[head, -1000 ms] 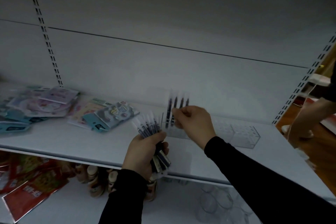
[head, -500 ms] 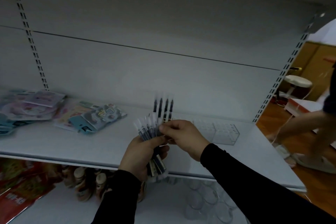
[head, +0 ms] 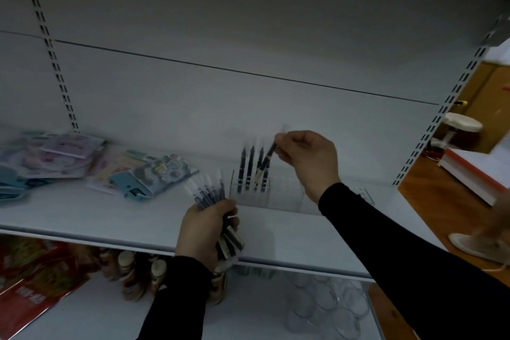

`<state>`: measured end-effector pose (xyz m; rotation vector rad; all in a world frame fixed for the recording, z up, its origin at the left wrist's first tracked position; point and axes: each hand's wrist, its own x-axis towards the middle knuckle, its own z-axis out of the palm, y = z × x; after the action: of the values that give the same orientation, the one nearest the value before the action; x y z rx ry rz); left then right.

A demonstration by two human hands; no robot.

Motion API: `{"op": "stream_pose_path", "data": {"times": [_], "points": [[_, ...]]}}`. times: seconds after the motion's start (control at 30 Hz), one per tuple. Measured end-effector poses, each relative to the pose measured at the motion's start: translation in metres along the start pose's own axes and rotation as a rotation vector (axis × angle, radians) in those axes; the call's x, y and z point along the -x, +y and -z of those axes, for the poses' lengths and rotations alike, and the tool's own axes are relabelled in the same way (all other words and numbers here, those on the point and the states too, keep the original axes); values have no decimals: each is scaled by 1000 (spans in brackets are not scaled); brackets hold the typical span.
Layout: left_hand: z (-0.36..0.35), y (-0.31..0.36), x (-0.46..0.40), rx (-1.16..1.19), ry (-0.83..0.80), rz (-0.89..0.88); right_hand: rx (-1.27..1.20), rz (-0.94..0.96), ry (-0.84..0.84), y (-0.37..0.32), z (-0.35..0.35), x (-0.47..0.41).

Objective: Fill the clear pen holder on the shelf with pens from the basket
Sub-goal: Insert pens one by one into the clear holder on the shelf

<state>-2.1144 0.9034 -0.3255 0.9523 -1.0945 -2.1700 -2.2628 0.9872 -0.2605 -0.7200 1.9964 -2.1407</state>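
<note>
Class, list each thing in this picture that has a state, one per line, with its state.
Left hand: grips a bundle of pens.
Right hand: pinches one pen, tilted over the holder.
Clear pen holder: partly filled, several pens upright at its left end.
Card packs: lying flat on the shelf.

Blurred packets (head: 49, 157), arm-hidden holder (head: 289, 196)

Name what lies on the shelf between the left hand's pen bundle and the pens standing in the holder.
Only bare shelf and the clear holder wall, in the head view.
</note>
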Motion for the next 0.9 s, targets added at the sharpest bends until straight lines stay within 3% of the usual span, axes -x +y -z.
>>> {"op": "stream_pose_path", "data": {"times": [0.23,0.9], "points": [[1,2,-2,8,-28,6,215,139,3,10,-17,-16],[0,5,0,-27,-40,7,371,53,-60,47,-28,-6]]}}
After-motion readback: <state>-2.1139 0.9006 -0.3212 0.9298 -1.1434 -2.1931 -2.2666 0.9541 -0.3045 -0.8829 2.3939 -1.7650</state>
